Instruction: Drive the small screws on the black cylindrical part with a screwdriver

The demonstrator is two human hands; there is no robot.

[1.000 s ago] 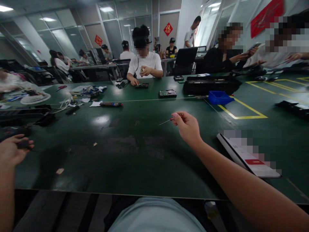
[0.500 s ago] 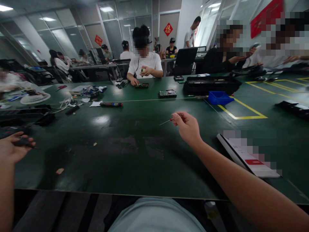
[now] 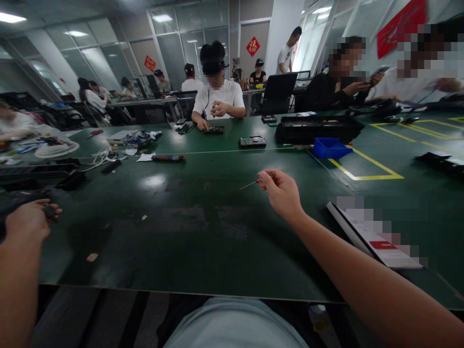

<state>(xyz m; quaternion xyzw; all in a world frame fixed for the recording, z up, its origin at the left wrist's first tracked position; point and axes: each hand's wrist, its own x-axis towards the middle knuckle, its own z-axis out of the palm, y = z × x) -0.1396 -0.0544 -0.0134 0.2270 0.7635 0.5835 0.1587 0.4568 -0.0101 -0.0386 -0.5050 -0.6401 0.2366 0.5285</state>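
Note:
My right hand [image 3: 283, 192], above the middle of the green table [image 3: 174, 261], is closed round a screwdriver [image 3: 250, 184]. Its thin metal shaft points left, with a red collar at my fingertips; most of the handle is hidden in the hand. At the far left edge, my left hand [image 3: 29, 220] has its fingers bent round a black object [image 3: 50, 211]. Its kind cannot be made out, as the hand covers much of it. Two small paper scraps, a nearer one [image 3: 92, 257] and a farther one [image 3: 144, 217], lie between the hands.
A tool with a dark handle [image 3: 168, 158], a hard drive [image 3: 253, 141], a blue bin [image 3: 331, 148] and a long black casing [image 3: 319, 129] lie farther back. At right is a white booklet [image 3: 377, 241]. Across the table a person [image 3: 217, 99] handles a circuit board.
My left hand has turned and shifted slightly right, still with the black object in it. My right hand and the screwdriver stay almost where they were. The view has shifted a little.

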